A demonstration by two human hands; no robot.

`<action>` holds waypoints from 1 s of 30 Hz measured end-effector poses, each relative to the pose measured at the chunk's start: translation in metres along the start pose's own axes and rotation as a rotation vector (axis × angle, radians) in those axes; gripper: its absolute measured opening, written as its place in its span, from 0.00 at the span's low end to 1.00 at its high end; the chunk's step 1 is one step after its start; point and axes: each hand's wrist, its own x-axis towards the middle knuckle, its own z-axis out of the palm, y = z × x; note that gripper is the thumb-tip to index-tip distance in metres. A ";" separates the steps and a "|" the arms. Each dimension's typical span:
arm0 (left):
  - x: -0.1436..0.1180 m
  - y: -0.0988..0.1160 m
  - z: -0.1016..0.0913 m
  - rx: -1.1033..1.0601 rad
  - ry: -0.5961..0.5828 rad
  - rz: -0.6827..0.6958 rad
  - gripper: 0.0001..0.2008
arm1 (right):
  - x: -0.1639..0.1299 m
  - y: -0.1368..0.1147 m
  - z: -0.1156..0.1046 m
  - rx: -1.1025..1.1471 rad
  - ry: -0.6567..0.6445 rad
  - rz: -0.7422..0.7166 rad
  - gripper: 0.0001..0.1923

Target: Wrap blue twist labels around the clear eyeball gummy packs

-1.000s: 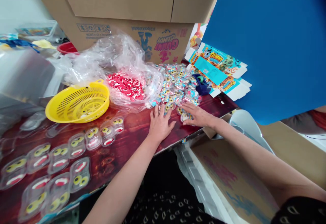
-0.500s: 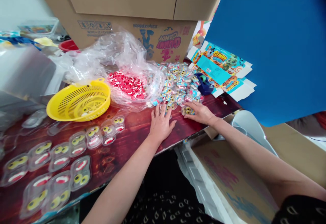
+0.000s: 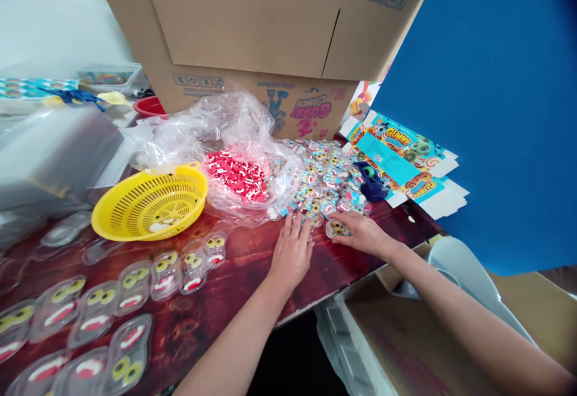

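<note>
Head view, near to far, located relative to the pile of small printed candy packets [image 3: 322, 182]. Nearest, well to the near-left of the pile, rows of clear plastic blister shells with yellow eyes and red mouths [image 3: 130, 288] lie on the dark red wood-pattern desk [image 3: 243, 270]. The left hand [image 3: 292, 253] lies flat and spread at the pile's near edge, fingertips touching the first packets, holding nothing. The right hand [image 3: 363, 234] sits at the pile's near-right edge, fingers narrowed on one blister packet with yellow eyes [image 3: 337, 228].

Risks, as judgement:
- The held packet lies near the desk edge; a loose pinch could drop it off the desk.
- A sweep by the left hand could push packets into the clear bag of red candies [image 3: 238, 173] just left of the pile, mixing stock.
- The yellow perforated plastic basket [image 3: 151, 204], farther left, is light; an arm brushing it could shift the blister rows.
- Stacked brown cardboard cartons [image 3: 252, 35] stand behind the pile.
</note>
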 end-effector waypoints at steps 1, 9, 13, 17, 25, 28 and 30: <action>0.000 -0.001 0.001 -0.010 -0.007 -0.010 0.27 | 0.002 0.002 -0.001 0.001 0.005 0.014 0.30; 0.002 0.000 -0.003 -0.047 0.000 -0.031 0.25 | 0.090 0.031 -0.049 -0.018 0.396 0.178 0.34; 0.005 -0.001 -0.004 -0.047 -0.027 -0.038 0.26 | 0.174 0.042 -0.080 -0.146 0.405 0.234 0.36; 0.007 -0.001 -0.005 -0.081 -0.001 -0.029 0.27 | 0.208 0.038 -0.095 -0.152 0.451 0.192 0.37; 0.015 -0.018 -0.012 -0.234 0.307 -0.162 0.16 | 0.083 -0.039 -0.039 0.118 -0.004 -0.141 0.15; 0.016 -0.024 -0.017 -0.289 0.326 -0.192 0.16 | 0.054 -0.061 -0.014 0.048 -0.088 -0.258 0.27; 0.016 -0.024 -0.019 -0.305 0.301 -0.199 0.16 | 0.051 -0.069 -0.006 -0.038 -0.118 -0.255 0.34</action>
